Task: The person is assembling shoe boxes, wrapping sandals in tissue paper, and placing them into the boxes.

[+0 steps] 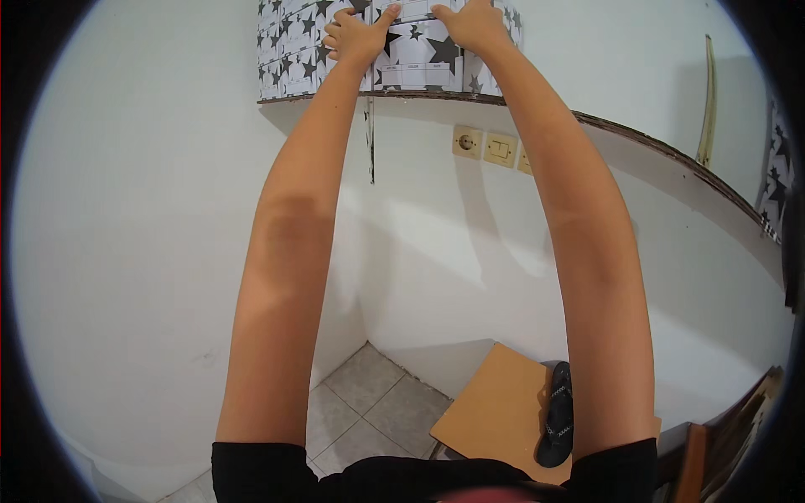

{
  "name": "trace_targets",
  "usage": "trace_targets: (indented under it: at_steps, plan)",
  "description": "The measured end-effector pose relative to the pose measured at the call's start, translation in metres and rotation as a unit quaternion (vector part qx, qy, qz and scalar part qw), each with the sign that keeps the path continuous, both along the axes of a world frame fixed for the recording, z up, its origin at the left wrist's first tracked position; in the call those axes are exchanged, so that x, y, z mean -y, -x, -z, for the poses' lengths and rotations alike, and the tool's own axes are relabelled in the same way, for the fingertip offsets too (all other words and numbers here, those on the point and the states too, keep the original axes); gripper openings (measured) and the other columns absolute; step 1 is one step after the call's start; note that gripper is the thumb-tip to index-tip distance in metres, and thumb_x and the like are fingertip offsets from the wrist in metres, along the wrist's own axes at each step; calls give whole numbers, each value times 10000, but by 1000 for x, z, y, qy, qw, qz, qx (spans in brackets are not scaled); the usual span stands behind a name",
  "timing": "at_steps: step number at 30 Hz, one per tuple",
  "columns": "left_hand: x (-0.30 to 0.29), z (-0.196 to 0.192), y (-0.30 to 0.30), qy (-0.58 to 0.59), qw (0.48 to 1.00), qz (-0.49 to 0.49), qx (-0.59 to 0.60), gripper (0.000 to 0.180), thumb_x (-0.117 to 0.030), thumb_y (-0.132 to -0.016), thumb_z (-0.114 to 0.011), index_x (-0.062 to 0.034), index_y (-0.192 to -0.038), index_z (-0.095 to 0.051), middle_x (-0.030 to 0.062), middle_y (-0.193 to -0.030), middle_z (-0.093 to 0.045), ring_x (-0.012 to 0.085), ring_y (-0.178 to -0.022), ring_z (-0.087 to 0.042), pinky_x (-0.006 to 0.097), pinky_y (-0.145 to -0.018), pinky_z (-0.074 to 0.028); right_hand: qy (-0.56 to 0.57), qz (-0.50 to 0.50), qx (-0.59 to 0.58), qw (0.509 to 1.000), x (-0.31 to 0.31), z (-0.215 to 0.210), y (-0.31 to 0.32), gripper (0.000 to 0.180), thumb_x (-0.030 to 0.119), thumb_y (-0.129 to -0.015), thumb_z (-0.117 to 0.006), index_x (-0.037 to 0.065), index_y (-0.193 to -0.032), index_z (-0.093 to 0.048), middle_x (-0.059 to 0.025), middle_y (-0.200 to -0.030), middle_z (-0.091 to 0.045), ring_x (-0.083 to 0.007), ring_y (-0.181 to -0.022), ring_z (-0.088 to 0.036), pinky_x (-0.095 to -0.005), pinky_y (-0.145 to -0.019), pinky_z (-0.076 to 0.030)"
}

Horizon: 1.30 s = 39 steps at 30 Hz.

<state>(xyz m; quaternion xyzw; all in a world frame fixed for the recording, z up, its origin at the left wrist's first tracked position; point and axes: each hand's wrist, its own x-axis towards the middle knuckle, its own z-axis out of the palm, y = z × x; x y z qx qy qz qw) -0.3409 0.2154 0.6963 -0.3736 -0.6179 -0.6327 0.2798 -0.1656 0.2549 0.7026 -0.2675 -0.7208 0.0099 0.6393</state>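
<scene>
Both my arms reach up to a stack of white cardboard boxes printed with black stars. My left hand (359, 36) is open, its fingers apart in front of the boxes and its thumb at the left of an upper box (414, 10). On the other side, my right hand (478, 27) points its outstretched thumb at the same box. The top edge of the picture cuts off its other fingers. Below that box sits another star-printed box (415, 76) with a blank label strip on its front.
The stack stands on a wall shelf (620, 130) with a worn edge. A socket (467, 142) and a switch (501, 150) are under it. A curved stick (708, 105) stands on the shelf at right. Below, a black sandal (557, 415) lies on a wooden surface (495, 402) above tiled floor (407, 419).
</scene>
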Motion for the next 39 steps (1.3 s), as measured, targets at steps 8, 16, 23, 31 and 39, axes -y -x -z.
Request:
trace_targets:
  at_steps: [8, 16, 23, 31, 39]
  plan:
    - [44, 31, -19, -7, 996, -58, -63, 820, -529, -621, -700, -154, -1262, -353, 193, -1275, -274, 347, -1198, -244, 512, -967, -223, -259, 127, 7, 958, 67, 51, -35, 833, 297, -662, -669, -105, -1277, -278, -368, -1214, -356, -459, -1104, -386, -507, -954, -311]
    - [147, 141, -164, -103, 986, 129, -29, 494, -221, -754, -670, -50, -1157, -440, 139, -1148, -422, 265, -1131, -318, 420, -971, -262, -320, -25, 239, 917, 204, 218, -137, 442, 217, -599, -710, 159, -1009, -554, -103, -1186, -461, -293, -1140, -415, -624, -986, -201]
    - [210, 269, -297, -125, 893, 418, 109, 351, -182, -824, -587, -59, -1127, -458, 82, -1168, -433, 254, -1136, -285, 398, -985, -199, -4, 33, 295, 955, 314, 348, -277, 367, 215, -677, -666, 163, -1024, -556, -119, -1244, -410, -341, -1174, -355, -604, -1013, -138]
    - [283, 413, -527, 127, 760, 627, 117, 294, -192, -765, -641, -89, -1017, -530, 86, -1076, -511, 267, -1088, -385, 396, -965, -218, 358, 300, 107, 878, 463, 461, -484, 414, 266, -731, -658, 93, -1090, -547, -209, -1183, -436, -373, -1111, -365, -452, -959, -293]
    - [440, 547, -730, 638, 381, 630, -226, 620, -477, -713, -652, -136, -1195, -465, 209, -1429, -96, 369, -1337, -57, 507, -1039, -179, 512, 446, -99, 727, 643, 534, -658, 437, 308, -769, -627, 89, -1134, -527, -185, -1161, -484, -349, -1105, -400, -415, -947, -322]
